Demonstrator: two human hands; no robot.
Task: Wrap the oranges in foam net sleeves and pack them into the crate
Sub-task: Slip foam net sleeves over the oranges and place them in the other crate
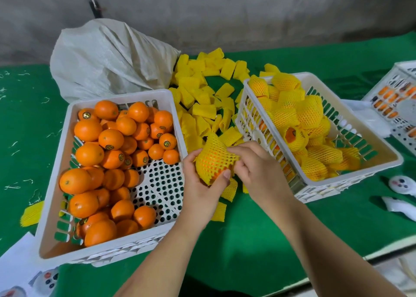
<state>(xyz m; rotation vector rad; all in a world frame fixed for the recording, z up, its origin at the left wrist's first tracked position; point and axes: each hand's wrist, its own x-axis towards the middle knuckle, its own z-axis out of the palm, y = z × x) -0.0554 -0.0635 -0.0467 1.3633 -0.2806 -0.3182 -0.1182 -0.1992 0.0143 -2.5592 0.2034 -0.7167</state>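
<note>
Orange (217, 174) half-sheathed in a yellow foam net sleeve (212, 156), held above the green table (247, 240) at centre frame, between the two crates. Bare orange skin showing at the sleeve's lower mouth, loose net end tapering up toward 12 o'clock.

Left hand (200, 184) cupping the fruit from below, at 7 o'clock of it: fingers curled round the netted side, thumb tip pressed near the exposed skin. Gripping the sleeved orange. Right hand (258, 168) at 3 o'clock of the fruit, fingers bent and pinching the sleeve's edge, tugging contact on the net rather than on the fruit itself.

At 9 o'clock of the hands, a white perforated crate (54, 206) holding loose unwrapped oranges (111, 139), several with small round stickers, piled toward its far and left sides; bare perforated floor showing at its right.

At 2 o'clock, a second white slatted crate (351, 182) with wrapped oranges (310, 114) heaped inside, one showing its orange top through an open net mouth.

At 12 o'clock, between the crates, a scatter of empty flattened sleeves (202, 89) spread over the cloth, a few more lying just below the hands. Beyond, at 11 o'clock, a grey-white woven sack (105, 56) slumped against the wall.

Far right edge, at 3 o'clock: part of a third white crate (398, 107), contents unclear, and two small white objects (401, 184) on the cloth.
</note>
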